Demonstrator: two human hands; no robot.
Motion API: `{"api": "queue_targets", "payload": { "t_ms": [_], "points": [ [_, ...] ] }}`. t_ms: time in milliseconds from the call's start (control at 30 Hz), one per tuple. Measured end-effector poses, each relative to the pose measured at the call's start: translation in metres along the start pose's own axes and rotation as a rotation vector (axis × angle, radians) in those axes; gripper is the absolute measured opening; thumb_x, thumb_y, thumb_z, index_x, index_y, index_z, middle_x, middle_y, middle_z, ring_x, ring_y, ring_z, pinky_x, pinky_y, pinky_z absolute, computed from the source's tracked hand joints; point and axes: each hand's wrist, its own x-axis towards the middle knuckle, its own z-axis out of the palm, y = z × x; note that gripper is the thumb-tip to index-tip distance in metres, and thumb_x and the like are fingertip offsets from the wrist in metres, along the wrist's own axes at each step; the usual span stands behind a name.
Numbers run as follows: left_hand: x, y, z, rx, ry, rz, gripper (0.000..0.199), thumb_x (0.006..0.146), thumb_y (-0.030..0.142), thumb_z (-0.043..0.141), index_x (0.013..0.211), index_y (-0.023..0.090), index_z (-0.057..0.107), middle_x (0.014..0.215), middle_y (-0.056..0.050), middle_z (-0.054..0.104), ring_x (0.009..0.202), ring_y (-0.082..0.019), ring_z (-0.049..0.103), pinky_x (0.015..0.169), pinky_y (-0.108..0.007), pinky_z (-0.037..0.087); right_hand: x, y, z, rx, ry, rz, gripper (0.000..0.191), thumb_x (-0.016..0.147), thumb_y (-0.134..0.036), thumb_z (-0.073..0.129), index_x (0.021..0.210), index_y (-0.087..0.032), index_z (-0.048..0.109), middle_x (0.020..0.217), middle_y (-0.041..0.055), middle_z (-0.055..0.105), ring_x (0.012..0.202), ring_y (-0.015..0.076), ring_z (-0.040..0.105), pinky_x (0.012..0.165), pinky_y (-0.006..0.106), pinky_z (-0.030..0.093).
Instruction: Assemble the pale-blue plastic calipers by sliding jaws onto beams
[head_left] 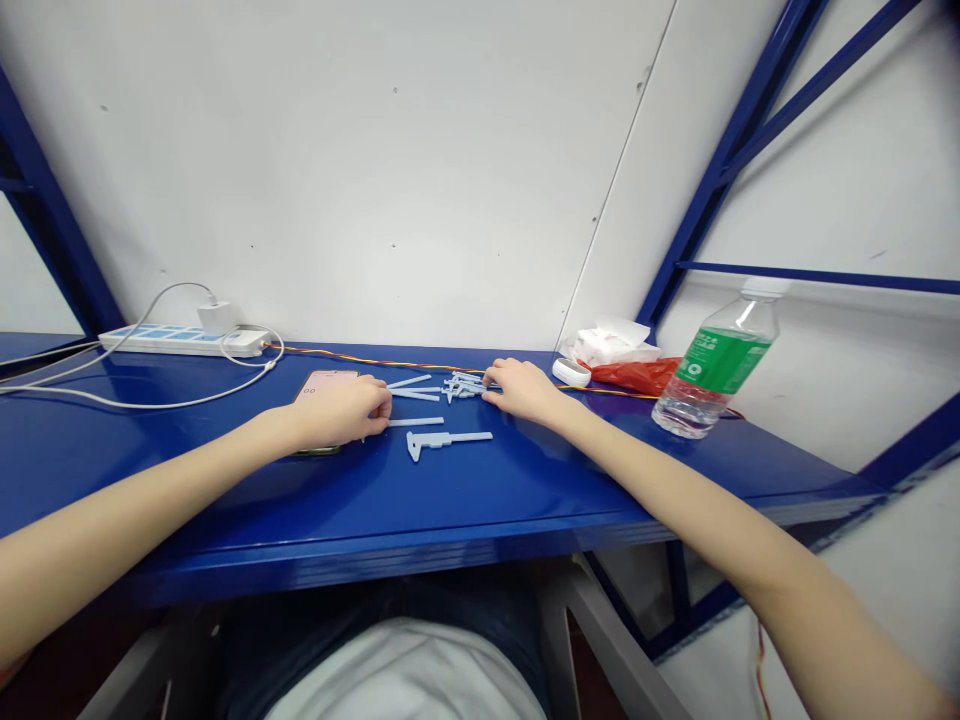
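Note:
Several small light-blue plastic vernier calipers lie on the blue table. My left hand is closed, fingers pressed together, on the head end of one caliper, whose beam sticks out to the right. More calipers fan out just beyond those fingers. Over at the right, a small heap of calipers lies close together, and my right hand has its fingers curled at the heap's right end; its fingertips pinch there, partly hiding the beam ends. Nearer to me, a single caliper lies flat with its jaws to the left, touched by neither hand.
A phone lies partly under my left hand. Back left is a white power strip with a charger and looped cable. On the right stand a tilted-looking water bottle, tissues, red plastic and a white oval device.

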Motion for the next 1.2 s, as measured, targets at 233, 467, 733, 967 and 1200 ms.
{"api": "queue_targets", "payload": {
  "t_ms": [233,467,733,967,1200],
  "points": [
    [-0.0002,0.0027,-0.0013,0.022,0.009,0.0,0.019,0.08,0.023,0.045,0.074,0.022,0.062,0.084,-0.003,0.064,0.084,-0.018,0.06,0.072,-0.027,0.045,0.0001,-0.0006,-0.0013,0.011,-0.03,0.026,0.015,0.086,-0.024,0.053,0.092,-0.017,0.065,0.105,0.0094,0.065,0.095,0.0223,0.06,0.071,0.03,0.041],
    [-0.0005,0.0001,-0.0004,0.006,-0.033,0.008,0.015,0.077,0.026,0.047,0.074,0.022,0.061,0.083,-0.003,0.064,0.082,-0.019,0.06,0.068,-0.027,0.044,0.0005,0.0016,-0.0001,0.005,-0.03,0.051,0.016,0.084,-0.02,0.051,0.087,-0.017,0.067,0.101,0.0096,0.066,0.09,0.0217,0.061,0.067,0.029,0.04],
    [-0.0006,0.0017,-0.0005,0.087,0.002,-0.021,0.014,0.08,0.025,0.045,0.084,0.02,0.058,0.082,-0.005,0.062,0.081,-0.02,0.06,0.074,-0.031,0.046,-0.0002,0.0026,-0.0001,0.02,-0.007,0.048,0.017,0.084,-0.016,0.05,0.084,-0.017,0.067,0.099,0.0098,0.066,0.086,0.0211,0.061,0.065,0.029,0.04],
    [0.0012,0.0014,-0.0007,0.173,0.028,0.044,0.019,0.084,0.023,0.042,0.081,0.02,0.061,0.083,-0.006,0.063,0.083,-0.02,0.059,0.078,-0.031,0.046,0.0007,0.0023,-0.0011,0.042,0.039,0.002,0.017,0.086,-0.017,0.048,0.085,-0.018,0.064,0.101,0.0084,0.065,0.089,0.0205,0.06,0.067,0.03,0.038],
    [0.0025,-0.0051,-0.0028,0.257,0.095,0.052,0.022,0.089,0.026,0.039,0.087,0.017,0.06,0.095,-0.009,0.065,0.091,-0.022,0.058,0.084,-0.035,0.044,0.0,-0.0012,-0.0003,0.095,0.099,-0.124,0.015,0.087,-0.016,0.048,0.085,-0.017,0.063,0.099,0.0072,0.064,0.086,0.0183,0.059,0.07,0.029,0.036]
  ]
}}
